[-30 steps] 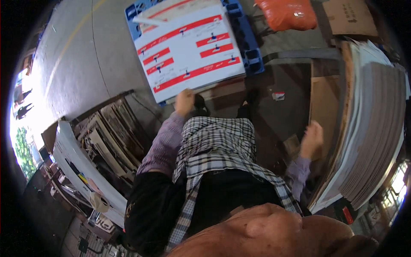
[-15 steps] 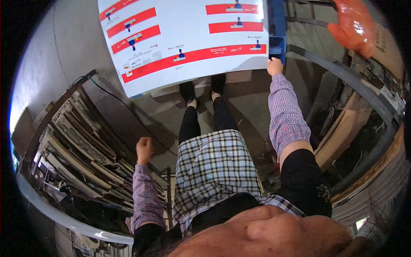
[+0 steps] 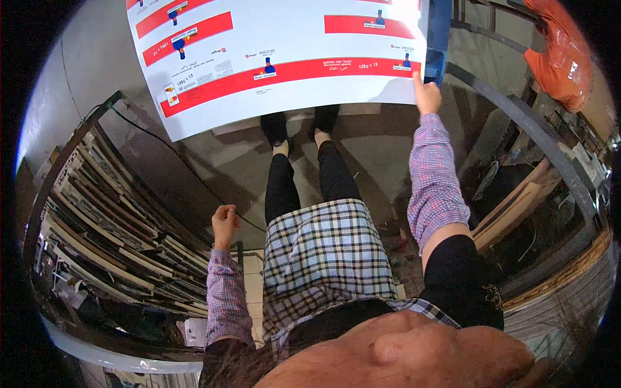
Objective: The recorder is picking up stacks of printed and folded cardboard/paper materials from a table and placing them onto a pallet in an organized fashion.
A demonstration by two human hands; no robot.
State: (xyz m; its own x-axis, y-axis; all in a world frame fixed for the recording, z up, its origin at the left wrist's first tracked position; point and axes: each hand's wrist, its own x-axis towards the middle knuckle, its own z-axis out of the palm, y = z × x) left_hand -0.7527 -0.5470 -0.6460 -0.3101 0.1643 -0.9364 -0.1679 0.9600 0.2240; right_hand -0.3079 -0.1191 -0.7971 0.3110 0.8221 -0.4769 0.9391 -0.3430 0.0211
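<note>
A large white printed sheet [image 3: 291, 32] with red bands and small blue figures spreads across the top of the view. Its near edge bows slightly above my feet. My right hand [image 3: 427, 97] pinches the sheet's near right corner, thumb on top and the other fingers mostly hidden beneath. Well away from the sheet, my left hand [image 3: 226, 223] hangs at the lower left with its fingers curled together and nothing visible in them. The rack of boards is the nearest thing to it.
To the left, a metal-framed rack [image 3: 110, 226] holds several thin boards on edge. A curved grey metal frame [image 3: 517, 116] stands on the right, near an orange plastic-wrapped bundle [image 3: 563, 61]. Beside the sheet's right edge is a blue structure [image 3: 438, 32]. A dark cable [image 3: 174, 155] crosses the floor.
My right hand has moved from beside the sheet's edge onto its near right corner and now grips it. The sheet's near edge has shifted and curves more. My left hand has moved slightly right.
</note>
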